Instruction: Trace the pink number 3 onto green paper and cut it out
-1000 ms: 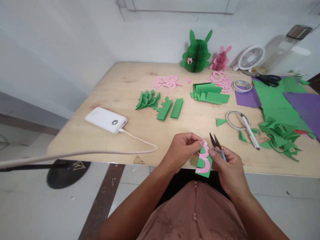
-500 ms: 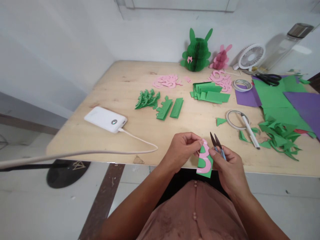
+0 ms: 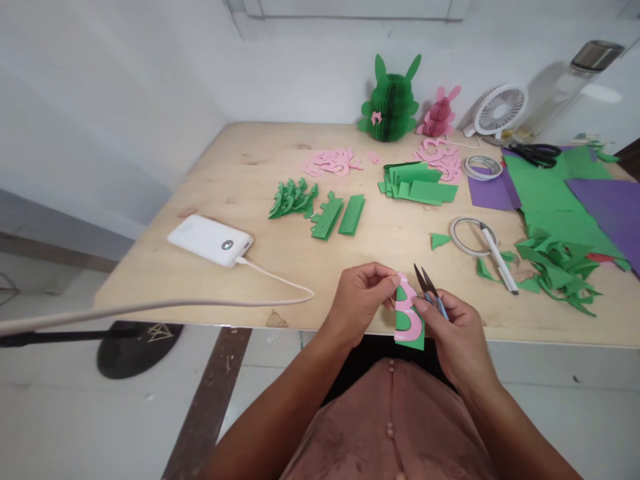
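Observation:
My left hand (image 3: 361, 297) pinches the top of a pink paper cutout (image 3: 411, 328), curvy like a "3", laid over a green paper strip (image 3: 418, 345). Both pieces hang at the table's front edge. My right hand (image 3: 460, 333) is closed around small blue-handled scissors (image 3: 428, 285), whose dark blades point up and away, slightly parted. Its thumb also presses on the right edge of the cutout and strip. The scissor blades are apart from the paper.
Folded green strips (image 3: 417, 183), pink cutouts (image 3: 333, 162) and green scraps (image 3: 557, 270) lie on the table. A pen (image 3: 500, 260) rests on a ring (image 3: 457, 237). At left is a power bank (image 3: 210, 240) with a cable. Behind stand a green paper rabbit (image 3: 393, 110) and a fan (image 3: 500, 112).
The pink cutout and green strip have turned more upright, and the cutout now sits nearer the strip's left edge. The scissors have shifted slightly left. Both hands keep their grip.

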Demonstrator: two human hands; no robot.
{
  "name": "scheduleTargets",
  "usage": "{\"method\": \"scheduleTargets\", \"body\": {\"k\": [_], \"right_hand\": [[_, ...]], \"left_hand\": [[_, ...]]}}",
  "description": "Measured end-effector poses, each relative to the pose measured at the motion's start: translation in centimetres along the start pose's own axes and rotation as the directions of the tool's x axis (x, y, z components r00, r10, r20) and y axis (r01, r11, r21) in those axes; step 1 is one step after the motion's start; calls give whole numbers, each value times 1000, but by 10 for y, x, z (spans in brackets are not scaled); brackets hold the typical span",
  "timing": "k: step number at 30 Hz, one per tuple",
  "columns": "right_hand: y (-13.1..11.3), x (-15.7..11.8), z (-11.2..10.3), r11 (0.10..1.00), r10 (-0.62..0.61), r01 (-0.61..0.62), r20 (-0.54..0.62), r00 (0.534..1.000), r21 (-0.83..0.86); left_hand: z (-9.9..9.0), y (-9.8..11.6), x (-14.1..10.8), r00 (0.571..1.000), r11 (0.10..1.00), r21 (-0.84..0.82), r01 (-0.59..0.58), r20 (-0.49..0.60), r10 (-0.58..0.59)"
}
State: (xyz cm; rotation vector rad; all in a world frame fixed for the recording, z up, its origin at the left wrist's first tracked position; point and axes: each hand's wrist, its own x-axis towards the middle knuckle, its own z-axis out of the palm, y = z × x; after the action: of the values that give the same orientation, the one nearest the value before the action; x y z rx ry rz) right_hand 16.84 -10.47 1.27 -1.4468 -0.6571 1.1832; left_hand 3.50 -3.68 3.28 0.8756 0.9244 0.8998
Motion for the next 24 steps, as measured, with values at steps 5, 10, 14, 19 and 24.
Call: {"method": "scheduleTargets", "body": {"k": [5, 10, 14, 19, 24], "right_hand": [[0, 0, 2, 1000, 5, -5, -23, 1000, 19], [1, 0, 1, 999, 25, -24, -22, 999, 39], [4, 1, -1, 998, 39, -38, -19, 999, 49], [3, 0, 0, 996, 47, -45, -27, 999, 73], [2, 0, 0, 998, 34, -32, -37, 999, 59]], "left_hand": [[1, -3, -2, 1000, 999, -24, 20, 6, -20], [-1, -5, -1, 998, 996, -55, 64, 27, -62], [-2, -6, 0, 997, 995, -70, 75, 34, -72], [-5, -5, -1, 996, 993, -85, 77, 46, -73], [-7, -4, -3, 995, 988, -119, 93, 52, -87]]}}
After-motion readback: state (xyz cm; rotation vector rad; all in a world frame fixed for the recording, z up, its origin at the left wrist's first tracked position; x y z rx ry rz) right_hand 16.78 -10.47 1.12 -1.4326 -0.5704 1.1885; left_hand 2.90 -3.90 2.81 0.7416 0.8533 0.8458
